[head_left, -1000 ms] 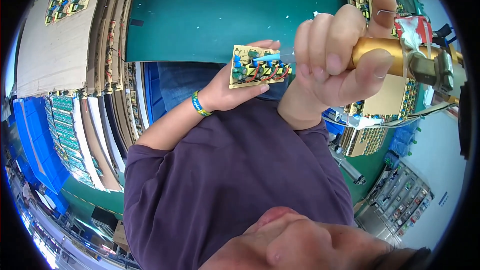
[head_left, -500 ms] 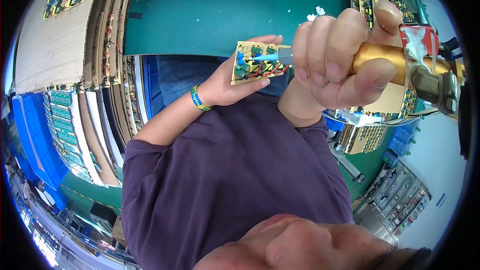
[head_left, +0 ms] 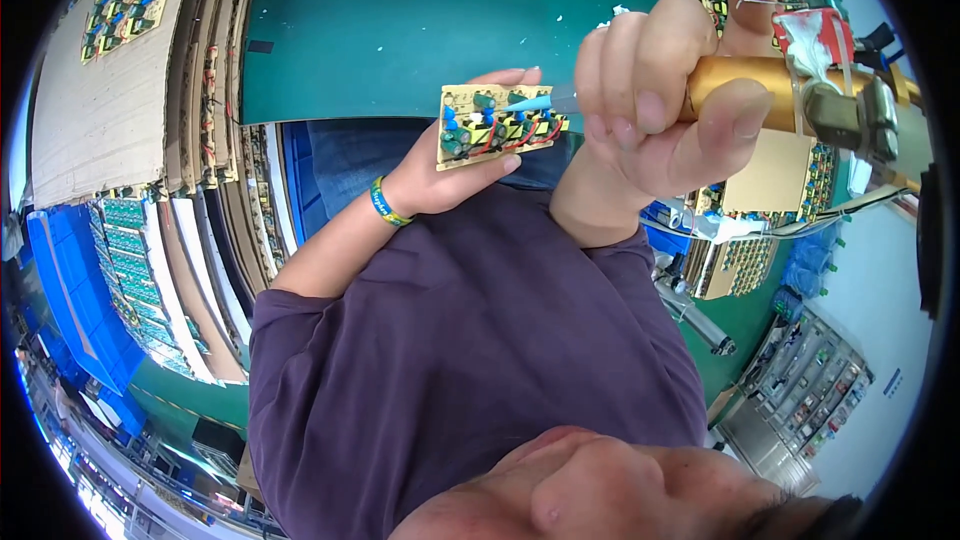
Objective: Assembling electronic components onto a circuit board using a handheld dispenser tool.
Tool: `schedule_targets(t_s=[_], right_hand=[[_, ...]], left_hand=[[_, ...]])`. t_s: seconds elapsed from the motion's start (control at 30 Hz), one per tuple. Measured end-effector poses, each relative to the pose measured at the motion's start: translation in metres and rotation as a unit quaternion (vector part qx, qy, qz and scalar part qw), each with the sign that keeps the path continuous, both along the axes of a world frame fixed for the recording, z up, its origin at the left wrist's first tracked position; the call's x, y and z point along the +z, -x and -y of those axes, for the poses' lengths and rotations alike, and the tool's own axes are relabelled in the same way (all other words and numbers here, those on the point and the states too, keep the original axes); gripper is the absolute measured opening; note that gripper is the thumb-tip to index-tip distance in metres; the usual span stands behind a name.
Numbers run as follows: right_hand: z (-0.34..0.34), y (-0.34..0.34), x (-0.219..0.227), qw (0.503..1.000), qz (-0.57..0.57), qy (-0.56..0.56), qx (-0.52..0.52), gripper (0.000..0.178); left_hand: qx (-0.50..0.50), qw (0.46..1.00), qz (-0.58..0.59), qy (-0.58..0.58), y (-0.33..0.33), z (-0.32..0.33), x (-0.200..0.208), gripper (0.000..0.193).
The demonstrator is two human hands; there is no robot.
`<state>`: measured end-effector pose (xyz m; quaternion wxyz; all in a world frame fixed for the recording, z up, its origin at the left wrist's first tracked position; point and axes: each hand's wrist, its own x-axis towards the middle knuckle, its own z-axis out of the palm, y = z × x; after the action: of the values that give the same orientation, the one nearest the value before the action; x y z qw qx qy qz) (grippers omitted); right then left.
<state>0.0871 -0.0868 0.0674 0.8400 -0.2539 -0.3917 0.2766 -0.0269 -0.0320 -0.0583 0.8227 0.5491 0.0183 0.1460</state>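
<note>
My left hand (head_left: 440, 180) is wrapped around a small tan circuit board (head_left: 450, 146), thumb along its near edge and fingertips behind the far edge. Green coils, blue parts and red wires stand on the board. In my right hand (head_left: 650, 100) is a gold-bodied glue dispenser (head_left: 745, 90), fingers curled round it and thumb raised alongside. Its pale blue nozzle (head_left: 528, 104) points left, with the tip at the board's parts; whether it touches them I cannot tell. A metal fitting and a red piece smeared with white stuff sit at the dispenser's rear.
A green tabletop (head_left: 450, 20) with white specks lies ahead. At left rises a stack of cardboard sheets (head_left: 130, 70) with circuit boards on and between them. More boards (head_left: 780, 185) stand at right, near a hanging cable. Blue bins (head_left: 80, 290) are at far left.
My left hand has shifted the board a little to the left. The dispenser has moved slightly left and up, and its tip now lies farther right along the board.
</note>
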Motion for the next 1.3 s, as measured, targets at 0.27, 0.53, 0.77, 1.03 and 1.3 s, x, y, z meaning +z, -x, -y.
schedule_targets(t_s=[0.27, 0.53, 0.77, 1.03, 1.3], right_hand=[[0.007, -0.032, -0.018, 0.990, 0.112, -0.026, 0.076, 0.056], [0.006, -0.032, -0.022, 0.989, 0.116, -0.039, 0.080, 0.051], [0.008, -0.033, -0.021, 0.991, 0.107, -0.032, 0.078, 0.051], [0.006, -0.003, -0.001, 0.995, -0.049, 0.043, -0.073, 0.065], [0.013, -0.042, -0.024, 0.994, 0.091, -0.033, 0.048, 0.054]], left_hand=[[0.028, 0.999, 0.032, -0.032, 0.002, -0.002, 0.004, 0.069], [0.025, 0.999, 0.035, -0.018, 0.002, -0.002, 0.004, 0.068], [0.033, 0.997, 0.044, -0.049, 0.002, -0.003, 0.005, 0.068], [0.035, 0.996, 0.077, -0.017, -0.001, -0.004, -0.004, 0.068], [0.046, 0.996, 0.074, -0.010, 0.000, -0.005, -0.003, 0.068]])
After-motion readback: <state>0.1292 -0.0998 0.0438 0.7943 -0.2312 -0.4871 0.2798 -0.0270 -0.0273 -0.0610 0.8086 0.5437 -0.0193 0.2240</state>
